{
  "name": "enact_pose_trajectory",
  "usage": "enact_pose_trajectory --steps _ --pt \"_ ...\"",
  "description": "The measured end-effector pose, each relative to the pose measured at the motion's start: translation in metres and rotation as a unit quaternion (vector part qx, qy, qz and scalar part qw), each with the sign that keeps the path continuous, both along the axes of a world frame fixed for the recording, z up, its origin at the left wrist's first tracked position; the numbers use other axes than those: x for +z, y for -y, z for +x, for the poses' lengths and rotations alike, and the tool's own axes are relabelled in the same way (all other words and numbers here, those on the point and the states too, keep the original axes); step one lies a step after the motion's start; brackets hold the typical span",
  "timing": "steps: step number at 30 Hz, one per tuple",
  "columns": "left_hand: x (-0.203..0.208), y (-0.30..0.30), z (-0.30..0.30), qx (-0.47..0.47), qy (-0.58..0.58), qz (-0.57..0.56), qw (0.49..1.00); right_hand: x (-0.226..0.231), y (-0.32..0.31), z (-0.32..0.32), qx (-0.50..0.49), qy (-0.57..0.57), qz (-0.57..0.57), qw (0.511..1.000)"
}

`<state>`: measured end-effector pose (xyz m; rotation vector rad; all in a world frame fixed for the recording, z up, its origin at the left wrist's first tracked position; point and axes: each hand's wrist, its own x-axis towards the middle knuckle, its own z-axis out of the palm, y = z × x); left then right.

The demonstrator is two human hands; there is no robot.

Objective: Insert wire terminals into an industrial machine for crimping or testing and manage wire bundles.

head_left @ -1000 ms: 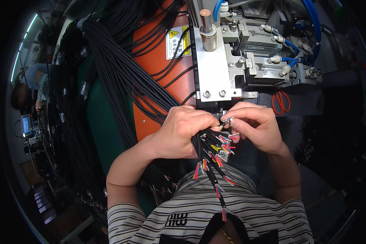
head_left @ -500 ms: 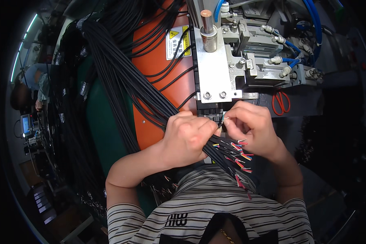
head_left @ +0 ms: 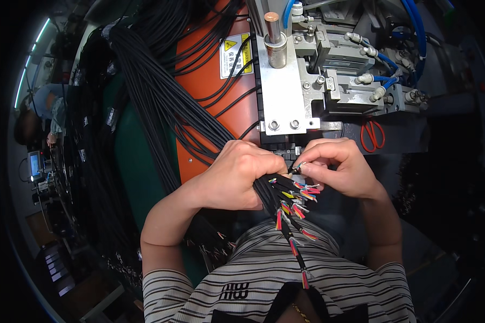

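Observation:
A thick bundle of black cables (head_left: 180, 99) runs from the upper left down to my left hand (head_left: 234, 175), whose fingers are wrapped round it. Beyond the hand the cable ends fan out, with stripped red, yellow, blue and white wires (head_left: 296, 202) showing. My right hand (head_left: 337, 167) pinches the fine wires at the end of a single cable (head_left: 298, 168), close to my left thumb. Both hands are just below the silver metal plate of the machine (head_left: 285, 102). The fingertips of my left hand are partly hidden.
Blue air hoses (head_left: 385, 59) run to metal cylinders (head_left: 350, 81) at the upper right. Red-handled scissors (head_left: 372, 135) lie on the dark ledge. An orange panel (head_left: 199, 156) with a warning label (head_left: 235, 56) lies under the cables. At far left a person (head_left: 48, 107) is near a small screen (head_left: 35, 164).
My left hand has shifted slightly left and turned, swinging the loose wire ends downward and left. My right hand has dropped a little, still pinching wires.

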<state>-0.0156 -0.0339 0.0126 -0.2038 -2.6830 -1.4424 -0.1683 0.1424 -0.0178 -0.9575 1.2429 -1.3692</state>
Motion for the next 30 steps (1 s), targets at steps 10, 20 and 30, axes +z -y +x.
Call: enact_pose_trajectory --steps 10,20,30 --pt "-0.007 -0.019 0.005 0.053 -0.024 -0.111 0.992 -0.004 0.002 0.01 -0.053 -0.216 -0.023 0.975" --pt "-0.016 -0.026 0.013 0.096 -0.098 -0.285 0.949 0.0 0.003 0.024 -0.161 -0.505 -0.024 0.848" --pt "-0.011 -0.029 0.008 0.087 -0.095 -0.283 0.95 -0.004 0.004 0.027 -0.183 -0.535 -0.046 0.823"
